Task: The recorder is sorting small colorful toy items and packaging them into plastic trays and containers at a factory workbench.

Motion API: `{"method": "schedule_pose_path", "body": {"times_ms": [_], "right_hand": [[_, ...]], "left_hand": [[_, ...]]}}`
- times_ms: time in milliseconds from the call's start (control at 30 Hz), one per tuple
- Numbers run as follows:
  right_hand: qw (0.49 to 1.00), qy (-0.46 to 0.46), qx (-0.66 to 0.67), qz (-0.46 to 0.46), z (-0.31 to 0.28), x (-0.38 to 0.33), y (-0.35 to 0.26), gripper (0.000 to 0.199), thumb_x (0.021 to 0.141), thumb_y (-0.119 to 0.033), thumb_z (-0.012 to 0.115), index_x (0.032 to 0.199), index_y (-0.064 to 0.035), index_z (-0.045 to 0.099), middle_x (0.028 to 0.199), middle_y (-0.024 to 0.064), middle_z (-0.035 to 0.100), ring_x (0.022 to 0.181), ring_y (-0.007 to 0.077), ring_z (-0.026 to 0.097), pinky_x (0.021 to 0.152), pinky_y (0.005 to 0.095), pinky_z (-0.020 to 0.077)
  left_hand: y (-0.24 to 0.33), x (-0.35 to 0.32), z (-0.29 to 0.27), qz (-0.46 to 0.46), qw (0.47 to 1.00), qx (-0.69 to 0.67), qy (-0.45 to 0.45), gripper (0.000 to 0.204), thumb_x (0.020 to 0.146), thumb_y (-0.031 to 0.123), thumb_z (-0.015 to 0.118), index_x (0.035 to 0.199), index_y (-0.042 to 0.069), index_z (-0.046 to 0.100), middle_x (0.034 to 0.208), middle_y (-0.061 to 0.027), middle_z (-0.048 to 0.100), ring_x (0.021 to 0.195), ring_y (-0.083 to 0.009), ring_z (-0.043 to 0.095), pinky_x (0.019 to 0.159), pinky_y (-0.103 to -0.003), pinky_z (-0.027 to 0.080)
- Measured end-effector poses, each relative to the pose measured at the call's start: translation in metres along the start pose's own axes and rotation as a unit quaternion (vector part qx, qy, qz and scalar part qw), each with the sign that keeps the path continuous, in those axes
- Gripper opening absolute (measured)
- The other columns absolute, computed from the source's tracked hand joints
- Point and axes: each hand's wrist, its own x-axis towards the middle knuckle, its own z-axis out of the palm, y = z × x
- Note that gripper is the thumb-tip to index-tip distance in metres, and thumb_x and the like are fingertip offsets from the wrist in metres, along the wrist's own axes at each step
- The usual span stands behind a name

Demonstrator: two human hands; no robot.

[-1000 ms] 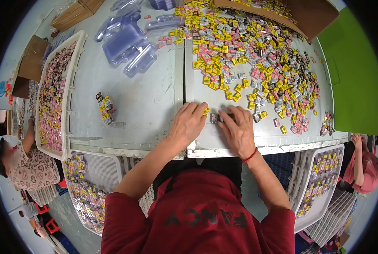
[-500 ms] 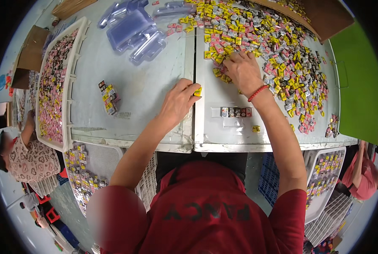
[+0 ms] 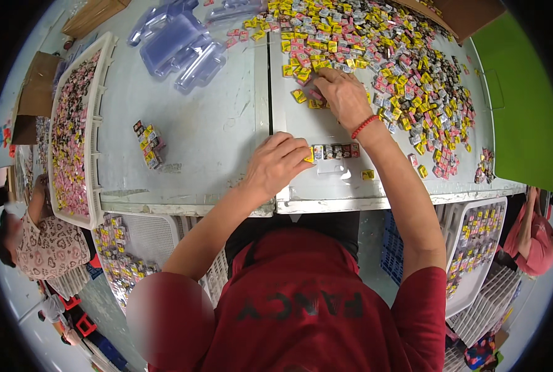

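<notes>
My left hand point(image 3: 277, 163) pinches a small yellow block point(image 3: 310, 155) between thumb and fingers. It holds the block at the left end of a short row of small grey, black and pink blocks point(image 3: 337, 152), which sits in a clear plastic tray point(image 3: 332, 169). My right hand point(image 3: 346, 98), with a red beaded bracelet at the wrist, is at the near edge of a large spread of small coloured blocks point(image 3: 406, 74). Its fingers are curled down among them; what lies under the fingertips is hidden. A single yellow block point(image 3: 367, 175) lies right of the tray.
Clear empty plastic trays point(image 3: 180, 53) are stacked at the back left. A small filled pack point(image 3: 149, 146) lies on the left tabletop. Farther left stands a white basket point(image 3: 100, 124) of blocks. A cardboard box point(image 3: 478, 18) is at the back right. People work at both sides.
My left hand has moved right and nearer with the yellow block, from the table seam to the row's left end. My right hand stays at the pile's near edge, shifted slightly.
</notes>
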Motion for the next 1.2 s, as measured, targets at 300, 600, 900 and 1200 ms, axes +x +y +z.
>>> {"method": "schedule_pose_path", "body": {"times_ms": [300, 600, 900, 1200], "right_hand": [[0.995, -0.04, 0.0, 0.087, 0.005, 0.008, 0.0, 0.021, 0.078, 0.0, 0.056, 0.097, -0.0052, 0.062, 0.103, 0.0139, 0.065, 0.091, 0.0336, 0.064, 0.078, 0.0407, 0.0523], [0.986, 0.132, 0.079, 0.062, -0.034, -0.011, 0.011, 0.021, 0.081, -0.002, 0.061, 0.101, -0.005, 0.066, 0.101, 0.0144, 0.067, 0.09, 0.0319, 0.065, 0.078, 0.038, 0.0521], [0.831, 0.059, 0.411, 0.371, -0.063, -0.129, -0.017, 0.023, 0.092, -0.01, 0.064, 0.111, 0.0029, 0.065, 0.092, 0.0014, 0.066, 0.081, 0.0063, 0.058, 0.07, 0.0214, 0.0485], [0.678, 0.119, 0.611, 0.39, -0.069, -0.125, -0.049, 0.021, 0.091, -0.004, 0.063, 0.112, 0.0001, 0.064, 0.102, 0.0026, 0.066, 0.092, 0.0081, 0.059, 0.082, 0.0217, 0.0466]], "left_hand": [[0.0, -0.006, 0.016, -0.006, 1.0, -0.002, 0.02, 0.026, 0.067, 0.014, 0.079, 0.088, 0.006, 0.066, 0.105, -0.0054, 0.061, 0.095, -0.0235, 0.058, 0.077, -0.034, 0.051], [0.004, 0.0, 0.008, -0.031, 0.999, -0.028, 0.029, 0.028, 0.071, 0.014, 0.077, 0.096, 0.006, 0.066, 0.112, -0.0098, 0.059, 0.099, -0.03, 0.057, 0.083, -0.038, 0.05], [0.01, 0.034, 0.052, 0.103, 0.981, -0.032, -0.163, 0.05, 0.072, 0.031, 0.075, 0.116, 0.011, 0.061, 0.133, -0.0126, 0.046, 0.128, -0.0354, 0.038, 0.101, -0.047, 0.036], [0.032, 0.037, 0.024, 0.021, 0.993, -0.108, -0.047, 0.04, 0.077, 0.021, 0.075, 0.111, 0.007, 0.061, 0.123, -0.0114, 0.055, 0.115, -0.0304, 0.052, 0.094, -0.04, 0.045]]}}
